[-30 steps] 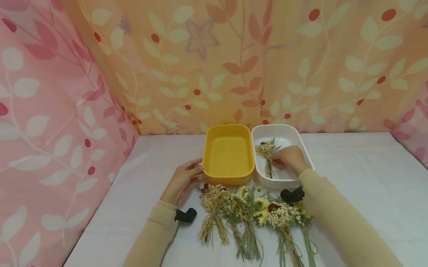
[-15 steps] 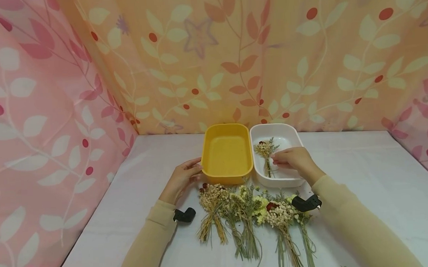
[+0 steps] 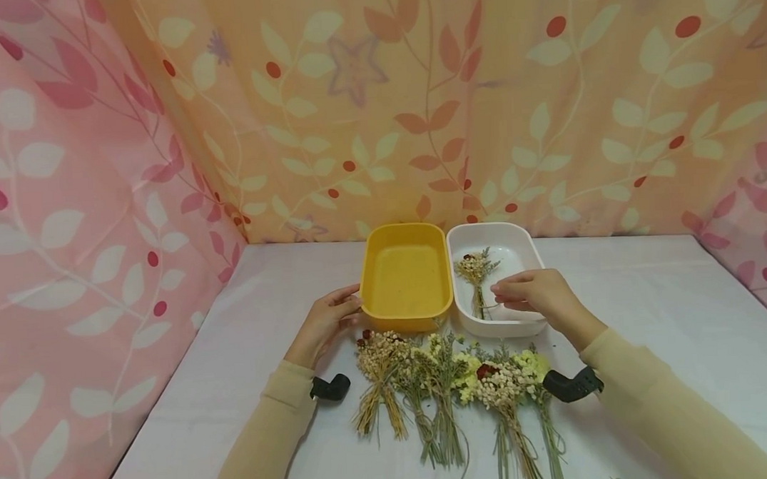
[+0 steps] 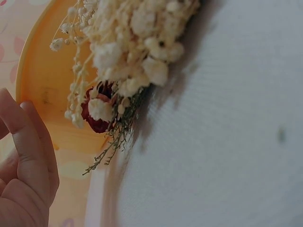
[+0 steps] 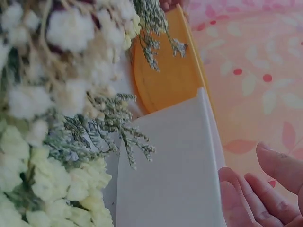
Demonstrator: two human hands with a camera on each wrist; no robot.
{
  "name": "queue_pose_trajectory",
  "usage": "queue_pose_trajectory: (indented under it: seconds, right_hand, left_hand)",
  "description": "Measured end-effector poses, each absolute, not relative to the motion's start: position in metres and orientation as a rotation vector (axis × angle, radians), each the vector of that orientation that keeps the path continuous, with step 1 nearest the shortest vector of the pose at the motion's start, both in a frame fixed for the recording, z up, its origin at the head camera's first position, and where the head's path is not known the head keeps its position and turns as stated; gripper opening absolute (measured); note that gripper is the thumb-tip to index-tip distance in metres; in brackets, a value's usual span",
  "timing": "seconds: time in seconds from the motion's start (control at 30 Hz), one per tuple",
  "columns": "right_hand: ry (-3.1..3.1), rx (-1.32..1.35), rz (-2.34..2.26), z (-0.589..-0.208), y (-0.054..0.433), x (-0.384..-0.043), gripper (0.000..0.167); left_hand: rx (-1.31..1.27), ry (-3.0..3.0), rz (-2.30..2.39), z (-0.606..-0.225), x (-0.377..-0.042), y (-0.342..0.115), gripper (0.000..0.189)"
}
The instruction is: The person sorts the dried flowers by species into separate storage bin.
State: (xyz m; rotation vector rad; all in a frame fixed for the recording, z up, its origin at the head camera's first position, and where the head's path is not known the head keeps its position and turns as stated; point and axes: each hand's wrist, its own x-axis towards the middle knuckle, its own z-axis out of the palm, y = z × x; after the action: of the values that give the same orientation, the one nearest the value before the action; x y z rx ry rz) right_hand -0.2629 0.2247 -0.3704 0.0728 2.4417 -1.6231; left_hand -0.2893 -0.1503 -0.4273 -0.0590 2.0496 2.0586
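A small dried-flower bouquet (image 3: 477, 267) with cream and dark red blooms lies in the left part of the white tray (image 3: 530, 244). Over that tray, just right of the bouquet's stems, hovers my right hand (image 3: 540, 295); its thumb and fingers stand apart in the right wrist view, with nothing seen between them. A thin string trails from the stems toward the fingertips. My left hand (image 3: 325, 320) touches the left side of the yellow tray (image 3: 365, 269) with fairly straight fingers. Nothing shows inside the yellow tray.
Several tied dried-flower bouquets (image 3: 446, 380) lie in a row on the white tablecloth (image 3: 282, 279) in front of the trays, close below both hands. Patterned curtains (image 3: 353, 126) stand behind the trays and along the sides.
My right hand has let go of the bouquet in the white tray and moved right and slightly back toward me. The bouquet stays lying there. My left hand keeps its place.
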Motion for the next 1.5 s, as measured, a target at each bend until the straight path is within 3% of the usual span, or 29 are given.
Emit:
queue_pose_trajectory:
  seconds: [0.57, 1.5]
  right_hand:
    - [2.454, -0.054, -1.637, -0.354, 0.225, -0.219, 0.046]
    - [2.39, 0.117, -1.561, -0.373, 0.256, -0.161, 0.05]
  left_hand:
    - [-0.027, 2.039, 2.059, -0.427, -0.289, -0.15, 0.046]
    - [-0.048, 2.048, 2.052, -0.43, -0.29, -0.15, 0.048]
